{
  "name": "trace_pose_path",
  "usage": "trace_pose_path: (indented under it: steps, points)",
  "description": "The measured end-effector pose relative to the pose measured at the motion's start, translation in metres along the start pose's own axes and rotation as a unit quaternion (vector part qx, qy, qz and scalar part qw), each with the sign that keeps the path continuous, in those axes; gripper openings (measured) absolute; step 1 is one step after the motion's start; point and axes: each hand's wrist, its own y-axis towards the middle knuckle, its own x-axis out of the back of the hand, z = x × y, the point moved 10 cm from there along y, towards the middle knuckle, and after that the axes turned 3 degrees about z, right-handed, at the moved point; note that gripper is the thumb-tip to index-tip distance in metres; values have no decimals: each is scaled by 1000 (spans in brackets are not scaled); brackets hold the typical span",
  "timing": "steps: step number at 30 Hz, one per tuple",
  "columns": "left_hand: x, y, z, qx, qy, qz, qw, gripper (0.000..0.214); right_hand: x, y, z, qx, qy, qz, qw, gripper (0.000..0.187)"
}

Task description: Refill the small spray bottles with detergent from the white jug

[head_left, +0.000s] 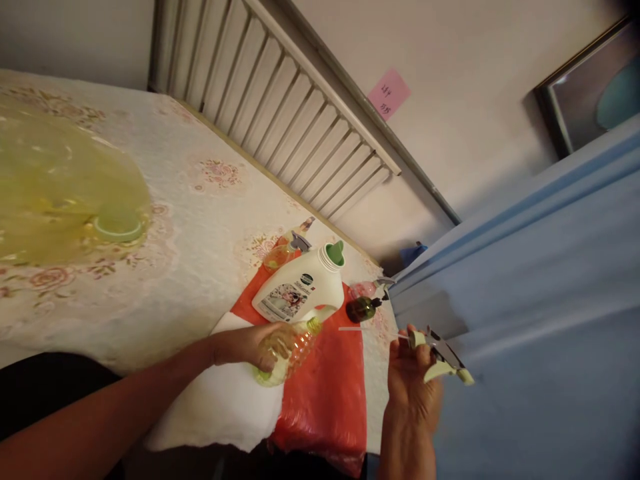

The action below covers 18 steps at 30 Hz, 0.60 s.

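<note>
My left hand (257,347) is closed round a clear yellowish spray bottle (301,347), which has no top on its neck. It is tilted above a white cloth (240,407) and a red plastic sheet (325,393). In my right hand (413,373) is a trigger spray head (445,357), grey and pale green, its thin dip tube (355,329) pointing left toward the bottle's neck. Bottle and tube are apart. Just behind the bottle stands a white detergent jug (300,287) with a printed label, a handle and a green spout in its uncapped mouth.
A spray bottle with orange contents (280,257) is behind the jug. To its right are a dark green bottle (361,309) and a pink bottle (363,289). A large yellow bag (65,187) holds a green cap (119,223). A radiator (280,100) and blue curtain (540,320) border the table.
</note>
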Motion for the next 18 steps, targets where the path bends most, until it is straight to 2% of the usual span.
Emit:
trace_pose_path:
  steps: [2,4,6,10,13,15,18]
  points:
    - [5,-3,-5,-2,9,-8,1000,89,19,4,-6,12,-87,-28,996,27]
    - [11,-6,-11,-5,19,-18,1000,88,31,6,-19,13,-203,-30,979,33]
    - [14,-9,-16,-12,22,-22,999,87,24,4,-40,14,-313,54,948,36]
    - [18,-11,-23,-30,20,-26,999,89,-6,-26,-84,69,-509,251,821,30]
    - [23,-12,-18,-12,61,-45,997,96,-17,-57,-117,77,-571,334,746,32]
    - [26,-13,-15,-5,104,-60,993,98,-17,-72,-133,68,-591,353,722,37]
    - [29,-14,-15,-9,157,-74,985,99,-14,-79,-148,50,-598,364,712,44]
